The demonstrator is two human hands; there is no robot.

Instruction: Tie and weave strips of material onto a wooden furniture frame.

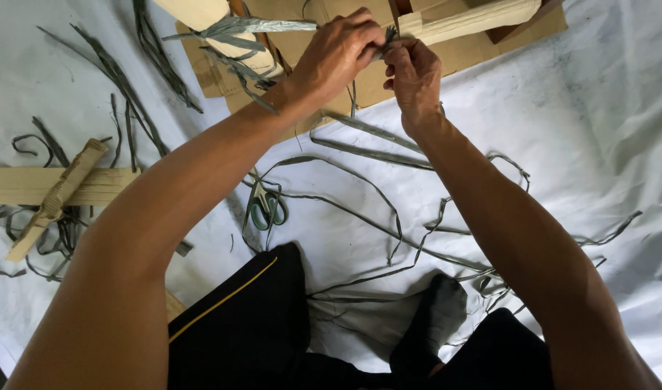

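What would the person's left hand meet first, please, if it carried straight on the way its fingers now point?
The left hand points right, toward the right hand. They already meet at the grey-green strip pinched between them, so that strip and the right fingers come first.

We see both our arms bare from the hands up, with no sleeves in view on either forearm. Our left hand (338, 54) and right hand (415, 76) wear no gloves, rings or watch that we can make out. The forearms are lean, with the tendons and veins showing along the wrists. Below them we wear black trousers (251, 318), loose and creased at the knee, with a thin yellow piping line (226, 300) running along the outer seam of the left leg. On one foot we wear a dark grey sock (438, 310), slightly worn and wrinkled around the toes. The cloth on the right leg is the same plain black.
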